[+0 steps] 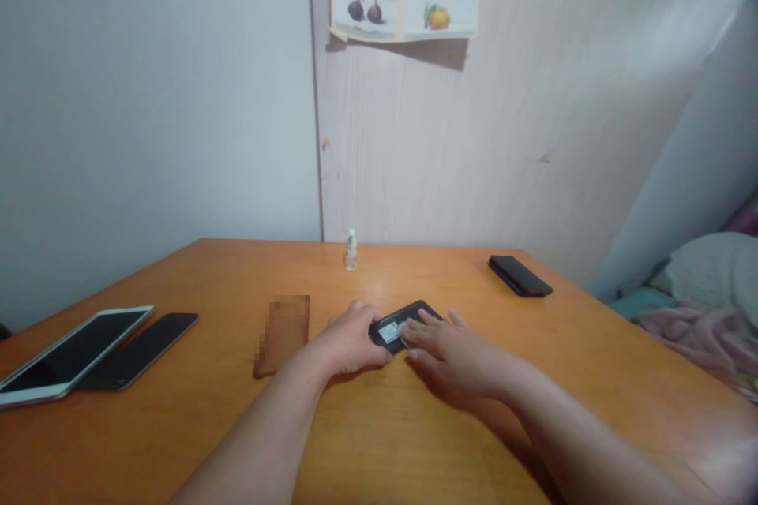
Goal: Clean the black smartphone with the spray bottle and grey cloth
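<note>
Fingers of left hand point(352, 339) are pinching a flat black rectangular device point(403, 315) at nine o'clock; right hand point(455, 347), fingers spread, is seemingly working it, calling for steadiness

Left forearm point(266, 418) and right forearm point(568, 418) angle inward from below, both bare. Left hand point(354, 341) is kinda curled in a grip, right hand point(453, 349) palm-down, fingers point(427, 337) loosely spread.

We grip the black device point(407, 313) with left hand point(355, 338), right hand point(455, 347) apparently touching it; bottle point(351, 252) stands behind it.
</note>
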Tool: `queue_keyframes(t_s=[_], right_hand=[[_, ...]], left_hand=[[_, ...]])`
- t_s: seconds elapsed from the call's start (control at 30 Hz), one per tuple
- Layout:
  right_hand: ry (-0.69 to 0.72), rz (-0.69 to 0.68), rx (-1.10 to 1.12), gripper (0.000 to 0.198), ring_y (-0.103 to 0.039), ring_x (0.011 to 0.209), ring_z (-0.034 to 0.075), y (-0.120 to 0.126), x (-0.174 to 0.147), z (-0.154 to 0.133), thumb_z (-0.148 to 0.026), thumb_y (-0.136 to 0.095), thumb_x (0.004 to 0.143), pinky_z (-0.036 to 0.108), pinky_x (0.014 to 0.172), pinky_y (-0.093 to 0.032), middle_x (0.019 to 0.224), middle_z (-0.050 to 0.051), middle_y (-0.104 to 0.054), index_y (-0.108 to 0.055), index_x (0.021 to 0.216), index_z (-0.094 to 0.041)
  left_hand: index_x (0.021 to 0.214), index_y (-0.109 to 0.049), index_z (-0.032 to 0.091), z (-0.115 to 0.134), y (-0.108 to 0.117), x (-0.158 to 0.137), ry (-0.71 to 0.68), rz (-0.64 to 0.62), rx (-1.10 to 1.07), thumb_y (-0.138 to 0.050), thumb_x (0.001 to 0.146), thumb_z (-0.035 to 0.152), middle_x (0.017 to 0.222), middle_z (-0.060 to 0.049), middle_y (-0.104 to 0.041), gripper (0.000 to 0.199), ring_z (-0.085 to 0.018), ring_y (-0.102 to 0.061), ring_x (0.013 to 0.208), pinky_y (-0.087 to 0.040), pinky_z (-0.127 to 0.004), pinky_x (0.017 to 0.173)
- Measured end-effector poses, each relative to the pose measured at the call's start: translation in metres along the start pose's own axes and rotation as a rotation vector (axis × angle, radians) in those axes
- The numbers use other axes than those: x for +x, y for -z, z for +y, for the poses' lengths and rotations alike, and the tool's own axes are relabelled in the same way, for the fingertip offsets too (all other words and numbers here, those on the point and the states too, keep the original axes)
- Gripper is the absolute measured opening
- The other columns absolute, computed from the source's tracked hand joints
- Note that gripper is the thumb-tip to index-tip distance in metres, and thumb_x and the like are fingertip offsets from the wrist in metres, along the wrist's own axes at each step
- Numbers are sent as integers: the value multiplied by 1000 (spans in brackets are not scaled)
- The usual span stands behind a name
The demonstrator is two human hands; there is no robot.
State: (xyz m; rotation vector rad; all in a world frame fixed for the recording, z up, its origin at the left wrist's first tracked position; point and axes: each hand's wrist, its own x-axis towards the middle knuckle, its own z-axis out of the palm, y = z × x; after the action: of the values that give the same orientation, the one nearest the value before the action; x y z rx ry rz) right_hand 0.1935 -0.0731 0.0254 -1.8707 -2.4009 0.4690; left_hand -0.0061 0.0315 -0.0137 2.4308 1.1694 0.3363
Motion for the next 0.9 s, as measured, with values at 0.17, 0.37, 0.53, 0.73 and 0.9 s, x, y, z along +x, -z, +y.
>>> queue_keyframes(t_s=[0.17,0.37,0.53,0.73,0.9], right_hand=[[59,-30,12,51,-22,147,32,-1,1,0,-51,-32,100,63,116,-8,156,3,-38,-46,145,-34],[-120,47,-73,50,-19,147,36,2,4,6,-50,-30,100,70,112,-6,156,7,-36,-52,141,-30],[75,-12,21,52,-17,149,32,-9,7,-4,-55,-25,101,63,115,-10,158,3,-33,-46,144,-38],[-159,106,-69,54,-11,149,38,-15,16,10,-56,-26,100,69,112,-10,160,8,-28,-47,144,-34],[42,32,-5,55,-9,150,33,-23,21,-8,-60,-19,100,66,114,-10,161,3,-26,-40,147,-41]], left_hand=[[101,-65,27,0,0,0,-14,-4,7,-71,62,49,104,-2,-60,45,-21,-63,91,-50,-26,79],[101,-65,28,2,1,-2,-14,-1,2,-72,60,47,104,-2,-59,45,-22,-63,92,-50,-27,80],[102,-61,26,0,-2,0,-18,16,-3,-72,60,49,105,-2,-60,49,-23,-63,94,-51,-28,80],[111,-55,26,1,-3,0,18,27,-19,-74,57,48,115,-5,-61,61,-27,-64,102,-52,-32,85],[121,-50,23,5,-3,-1,40,28,-46,-73,58,49,127,-9,-58,72,-31,-60,114,-52,-36,91]])
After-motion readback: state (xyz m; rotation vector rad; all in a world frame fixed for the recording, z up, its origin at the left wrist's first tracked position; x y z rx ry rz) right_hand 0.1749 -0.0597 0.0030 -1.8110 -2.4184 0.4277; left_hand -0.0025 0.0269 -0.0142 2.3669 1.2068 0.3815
